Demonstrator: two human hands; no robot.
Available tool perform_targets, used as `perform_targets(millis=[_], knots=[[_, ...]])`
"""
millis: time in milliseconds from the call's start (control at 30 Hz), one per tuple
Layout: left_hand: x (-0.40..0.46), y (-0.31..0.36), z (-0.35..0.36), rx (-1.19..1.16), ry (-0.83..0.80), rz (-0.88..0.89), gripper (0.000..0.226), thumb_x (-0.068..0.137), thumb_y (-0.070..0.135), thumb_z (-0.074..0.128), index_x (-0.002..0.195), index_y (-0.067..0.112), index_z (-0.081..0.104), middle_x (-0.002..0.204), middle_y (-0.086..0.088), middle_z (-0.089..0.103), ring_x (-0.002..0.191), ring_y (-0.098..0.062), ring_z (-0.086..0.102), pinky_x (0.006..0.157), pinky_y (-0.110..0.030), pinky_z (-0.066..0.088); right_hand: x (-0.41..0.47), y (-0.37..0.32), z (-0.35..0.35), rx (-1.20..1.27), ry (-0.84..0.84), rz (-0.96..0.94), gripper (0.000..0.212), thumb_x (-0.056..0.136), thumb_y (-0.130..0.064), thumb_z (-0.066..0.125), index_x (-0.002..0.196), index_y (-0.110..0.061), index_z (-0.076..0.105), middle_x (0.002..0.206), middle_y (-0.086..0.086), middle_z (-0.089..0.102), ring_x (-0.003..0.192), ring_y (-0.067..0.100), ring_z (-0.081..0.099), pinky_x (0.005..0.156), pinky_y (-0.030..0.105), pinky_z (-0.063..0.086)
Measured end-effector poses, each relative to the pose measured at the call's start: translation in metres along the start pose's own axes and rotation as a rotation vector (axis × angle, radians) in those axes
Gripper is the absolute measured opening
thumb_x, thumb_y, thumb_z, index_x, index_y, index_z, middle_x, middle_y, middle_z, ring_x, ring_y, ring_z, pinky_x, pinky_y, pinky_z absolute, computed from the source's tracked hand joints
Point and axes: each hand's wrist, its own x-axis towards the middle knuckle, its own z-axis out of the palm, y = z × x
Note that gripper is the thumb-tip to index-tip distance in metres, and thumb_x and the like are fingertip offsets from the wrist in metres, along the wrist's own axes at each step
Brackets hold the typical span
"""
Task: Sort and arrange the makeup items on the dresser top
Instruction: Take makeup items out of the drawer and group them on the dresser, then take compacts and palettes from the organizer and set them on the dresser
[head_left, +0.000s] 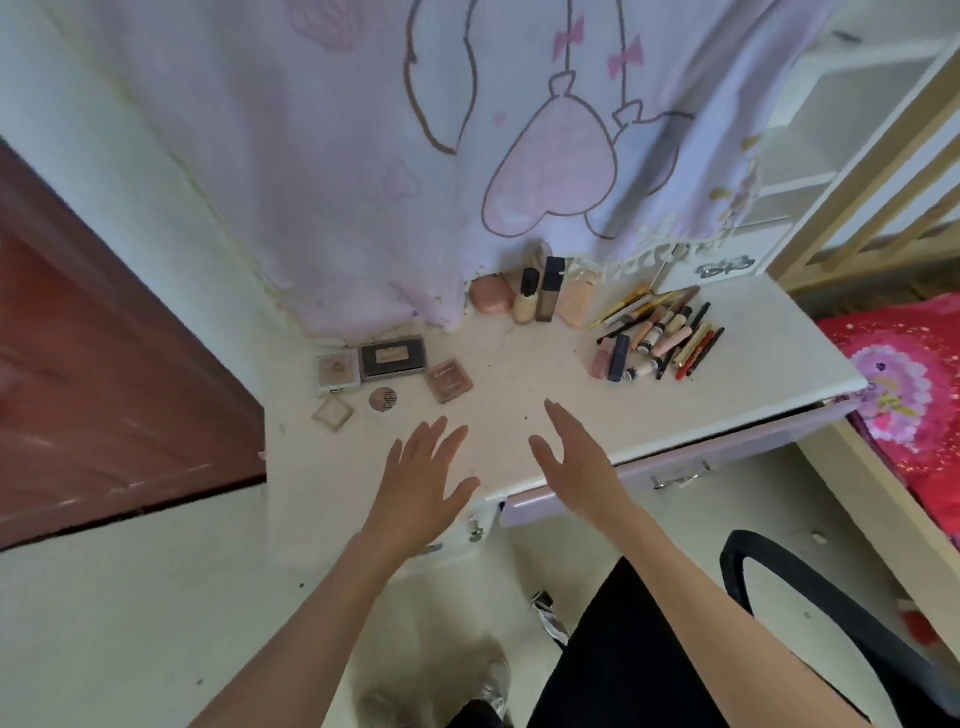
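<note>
Now, both hands hover open over the dresser top, holding nothing.
Bare surface runs between compacts at the left edge, bottles by the curtain, and pencils on the right; left hand and right hand spread near the front edge.

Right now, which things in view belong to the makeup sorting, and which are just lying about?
Job:
compacts
bottles
pencils and tubes
dresser top
left hand
right hand

Lying about:
curtain
chair
bedspread
</note>
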Motion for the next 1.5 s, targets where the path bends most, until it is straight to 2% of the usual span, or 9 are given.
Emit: perform_targets(millis=[133,300,433,567,800,900,1133,1367,1500], knots=[[-0.046,-0.055,-0.065,-0.026,0.304,-0.105,0.067,0.084,0.057,0.028,0.139,0.021,0.039,0.147,-0.009,0.035,0.136,-0.032,0.031,0.108,-0.053,0.022,0.000,-0.093,0.025,-0.222,0.031,-0.325,0.057,0.097,-0.031,0.045,0.147,-0.015,0.023,0.154,0.006,0.024,0.142,0.024,0.021,0.114,0.034,0.019],[-0.143,-0.139,-0.130,0.009,0.515,-0.356,0.071,0.082,0.060,0.023,0.142,0.023,0.033,0.152,-0.004,0.025,0.142,-0.026,0.017,0.113,-0.048,0.010,-0.013,-0.217,0.094,-0.301,-0.055,-0.617,0.058,0.097,-0.036,0.043,0.148,-0.020,0.020,0.155,0.003,0.021,0.143,0.023,0.019,0.114,0.035,0.015],[-0.238,-0.197,-0.159,0.061,0.619,-0.588,0.072,0.081,0.063,0.017,0.145,0.030,0.023,0.155,0.000,0.018,0.144,-0.022,0.006,0.115,-0.044,0.005,-0.038,-0.309,0.164,-0.323,-0.225,-0.835,0.060,0.098,-0.039,0.038,0.149,-0.024,0.012,0.158,-0.001,0.011,0.145,0.017,0.008,0.118,0.038,0.010],[-0.337,-0.231,-0.173,0.110,0.741,-0.873,0.076,0.082,0.069,0.011,0.145,0.028,0.025,0.153,-0.002,0.021,0.143,-0.026,0.011,0.112,-0.043,0.001,-0.079,-0.392,0.231,-0.325,-0.405,-1.091,0.060,0.097,-0.039,0.040,0.149,-0.025,0.013,0.158,-0.001,0.012,0.145,0.015,0.007,0.117,0.039,0.006],[-0.505,-0.222,-0.158,0.127,0.984,-1.429,0.077,0.082,0.072,0.008,0.143,0.030,0.028,0.153,-0.001,0.023,0.143,-0.026,0.012,0.112,-0.045,0.003,-0.195,-0.492,0.339,-0.301,-0.753,-1.526,0.058,0.099,-0.037,0.037,0.149,-0.025,0.011,0.157,-0.007,0.008,0.145,0.009,0.003,0.115,0.029,0.002],[-0.564,-0.192,-0.140,0.159,1.078,-1.703,0.074,0.083,0.071,0.015,0.142,0.029,0.030,0.151,-0.004,0.027,0.142,-0.029,0.016,0.112,-0.051,0.010,-0.256,-0.508,0.379,-0.310,-0.959,-1.720,0.059,0.098,-0.038,0.037,0.149,-0.026,0.010,0.157,-0.007,0.006,0.145,0.009,0.001,0.117,0.031,0.000],[-0.634,-0.076,-0.079,0.207,1.196,-2.260,0.074,0.079,0.065,0.020,0.143,0.029,0.029,0.155,-0.001,0.018,0.144,-0.025,0.009,0.113,-0.046,0.005,-0.412,-0.490,0.417,-0.290,-1.382,-2.101,0.057,0.099,-0.039,0.035,0.149,-0.027,0.011,0.157,-0.006,0.010,0.145,0.009,0.004,0.118,0.034,0.000],[-0.672,0.039,0.000,0.182,1.286,-2.722,0.074,0.079,0.064,0.021,0.141,0.026,0.034,0.151,-0.008,0.027,0.142,-0.030,0.016,0.113,-0.049,0.010,-0.565,-0.395,0.414,-0.316,-1.718,-2.442,0.060,0.098,-0.039,0.037,0.149,-0.026,0.010,0.157,-0.005,0.011,0.144,0.009,0.004,0.118,0.036,0.002],[-0.708,0.095,0.054,0.165,1.321,-2.875,0.076,0.078,0.066,0.017,0.143,0.028,0.029,0.154,-0.005,0.019,0.144,-0.026,0.006,0.114,-0.044,0.002,-0.653,-0.331,0.411,-0.346,-1.791,-2.606,0.060,0.098,-0.043,0.036,0.149,-0.027,0.009,0.158,-0.004,0.009,0.145,0.010,0.001,0.118,0.037,0.000]])
